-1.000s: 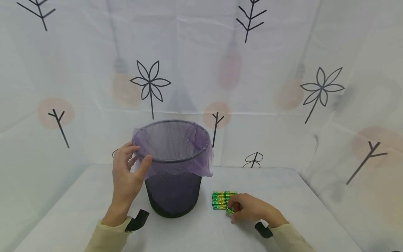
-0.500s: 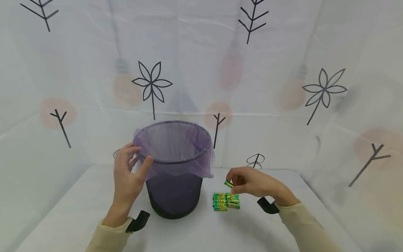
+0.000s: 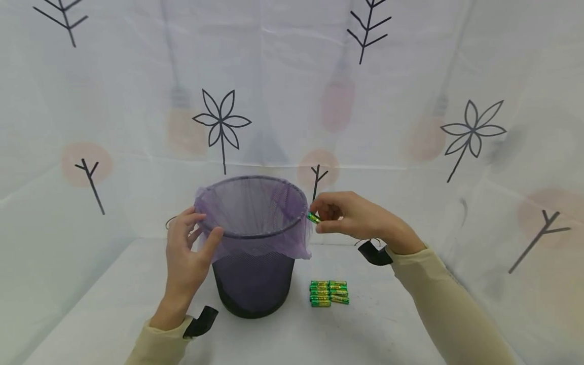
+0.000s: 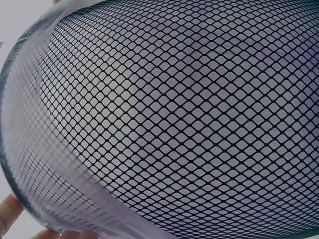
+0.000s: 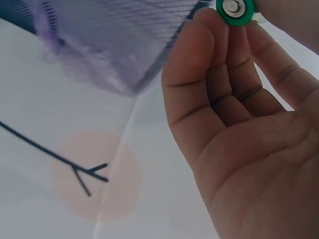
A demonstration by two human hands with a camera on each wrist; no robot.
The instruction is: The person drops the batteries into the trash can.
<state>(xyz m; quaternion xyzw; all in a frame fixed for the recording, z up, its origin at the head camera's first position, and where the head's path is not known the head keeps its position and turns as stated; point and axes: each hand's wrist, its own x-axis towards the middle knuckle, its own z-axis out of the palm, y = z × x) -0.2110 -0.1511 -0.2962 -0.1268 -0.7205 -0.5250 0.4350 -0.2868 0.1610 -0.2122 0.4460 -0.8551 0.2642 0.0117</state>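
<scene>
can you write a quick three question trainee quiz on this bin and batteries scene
1. True or false: the right hand pinches a green cylindrical battery beside the rim of the black wire-mesh waste bin.
2. What does the left hand grip? A) the bin's rim with its purple plastic liner B) a battery C) the white table
3. Fill in: the other green batteries lie in a group on the ____.

Key: 1 true; 2 A; 3 table
</scene>
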